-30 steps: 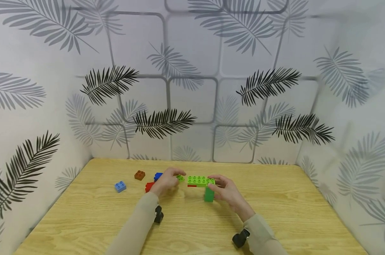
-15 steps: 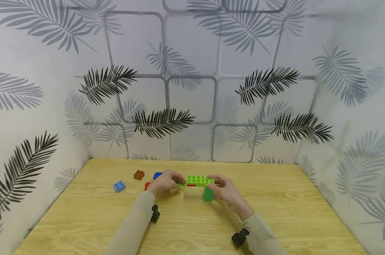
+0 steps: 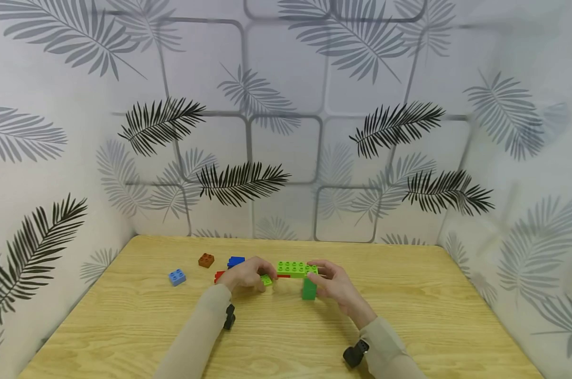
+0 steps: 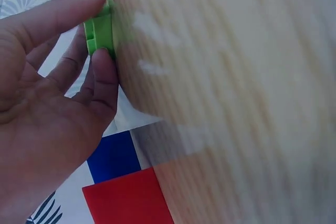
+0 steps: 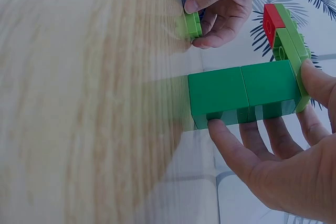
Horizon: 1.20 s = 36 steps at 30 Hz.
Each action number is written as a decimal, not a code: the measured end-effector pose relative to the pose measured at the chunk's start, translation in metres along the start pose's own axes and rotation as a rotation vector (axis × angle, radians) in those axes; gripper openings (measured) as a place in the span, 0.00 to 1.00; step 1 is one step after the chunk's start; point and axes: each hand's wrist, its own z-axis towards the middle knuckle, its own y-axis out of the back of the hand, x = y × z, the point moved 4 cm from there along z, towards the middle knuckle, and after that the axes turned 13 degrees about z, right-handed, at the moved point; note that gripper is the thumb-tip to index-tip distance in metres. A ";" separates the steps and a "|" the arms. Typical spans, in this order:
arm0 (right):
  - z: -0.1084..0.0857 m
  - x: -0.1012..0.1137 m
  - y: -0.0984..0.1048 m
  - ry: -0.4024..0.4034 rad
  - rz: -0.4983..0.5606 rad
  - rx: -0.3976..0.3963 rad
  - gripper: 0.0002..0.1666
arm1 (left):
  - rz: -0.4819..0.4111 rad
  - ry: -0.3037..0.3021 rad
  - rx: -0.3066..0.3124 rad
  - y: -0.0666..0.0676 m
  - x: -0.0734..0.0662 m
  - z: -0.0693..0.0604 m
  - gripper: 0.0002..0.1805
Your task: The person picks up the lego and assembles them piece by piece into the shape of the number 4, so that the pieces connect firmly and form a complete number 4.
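My left hand (image 3: 248,275) pinches a small light-green brick (image 3: 266,280) at the tabletop; in the left wrist view the thumb and a finger hold the brick (image 4: 101,31) by its ends. To its right, my right hand (image 3: 337,286) grips a structure: two dark-green blocks (image 5: 242,90) stacked as a column, with a long light-green plate (image 3: 292,269) across the top, reaching left. A red brick (image 5: 273,22) is fixed beneath the plate's far end. The fingers lie along the column and the thumb on the plate.
Left of my left hand lie a blue brick (image 3: 236,261) and a red brick (image 3: 218,276), partly behind the hand. Farther left on the wooden table (image 3: 125,316) are a brown brick (image 3: 206,260) and a light-blue brick (image 3: 177,277). A patterned wall stands behind.
The small light-green brick has come nearer to me with my left hand and now shows beside the fingertips. My right hand and the structure have stayed nearly still.
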 end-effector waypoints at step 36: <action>-0.001 -0.002 0.000 0.013 -0.003 -0.005 0.28 | -0.403 0.050 -0.389 0.020 -0.005 -0.019 0.24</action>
